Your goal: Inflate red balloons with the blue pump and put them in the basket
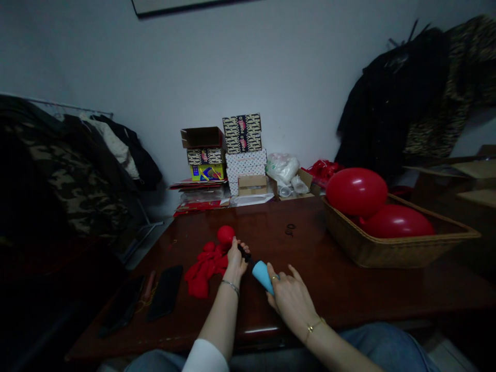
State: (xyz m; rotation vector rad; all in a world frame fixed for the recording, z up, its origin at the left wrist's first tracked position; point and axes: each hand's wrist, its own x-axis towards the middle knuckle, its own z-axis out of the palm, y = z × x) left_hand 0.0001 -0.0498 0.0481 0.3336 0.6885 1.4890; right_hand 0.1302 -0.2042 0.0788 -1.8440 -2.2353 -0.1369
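A small, partly filled red balloon [226, 235] stands out beyond the fingertips of my left hand [237, 257]. Those fingers are closed around its neck, where it meets the black nozzle end of a balloon pump [263, 276]. Wrapped round the pump's light blue body is my right hand [290, 295], with one finger lifted off it. A heap of limp red balloons [201, 276] lies on the table just left of my left hand. Exactly how the neck sits on the nozzle is hidden by my fingers.
On the brown table [310, 289], a wicker basket [372, 254] at right holds large inflated red balloons [356, 192]. Small black loops [290, 229] lie mid-table. Two dark flat devices [165, 293] rest at left. Stacked boxes [245, 168] and plastic bags [284, 169] line the back.
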